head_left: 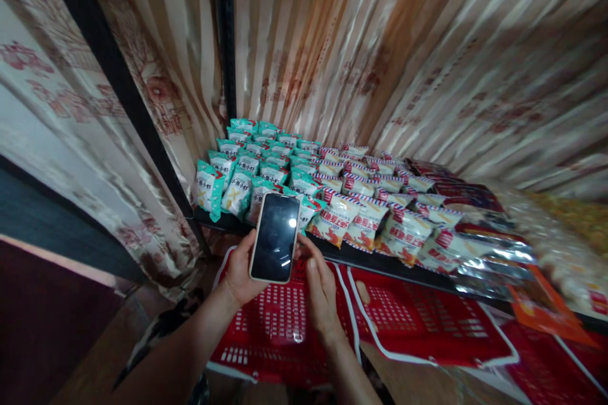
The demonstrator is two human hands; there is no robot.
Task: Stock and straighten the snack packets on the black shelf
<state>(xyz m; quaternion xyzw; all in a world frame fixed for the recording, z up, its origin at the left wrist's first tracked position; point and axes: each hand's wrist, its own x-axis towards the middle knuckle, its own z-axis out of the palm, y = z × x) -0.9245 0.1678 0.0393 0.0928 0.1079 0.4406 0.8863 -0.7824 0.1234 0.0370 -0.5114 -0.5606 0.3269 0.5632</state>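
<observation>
At the far left, a patterned satin curtain (71, 107) is hanging in folds beside a dark upright post (227, 31), and more of the same cloth is running behind the shelf to the right.

Near the bottom left, the left hand (240, 272) is rising from a bare forearm and is gripping a smartphone (275, 237) by its left edge, fingers curled behind it and the thumb lying along the side. The phone is standing almost upright, tilted slightly to the right, with its dark screen facing the camera and catching two small spots of light. It is sitting in front of the near edge of the black shelf (361, 258) and above a red plastic basket (280, 323).

Just right of the phone, the right hand (320, 288) is resting with its fingers loosely extended, the fingertips touching or nearly touching the phone's right edge; it is not clearly gripping anything, though the contact is hard to judge from this angle.

On the shelf beyond, teal snack packets (247, 168) are standing in rows on the left, and red-and-white snack packets (365, 202) are lined up next to them. Farther right, silvery bags (494, 256) are lying flat, blurred at the edge. Below them, a second red basket (418, 316) is sitting beside the first.
</observation>
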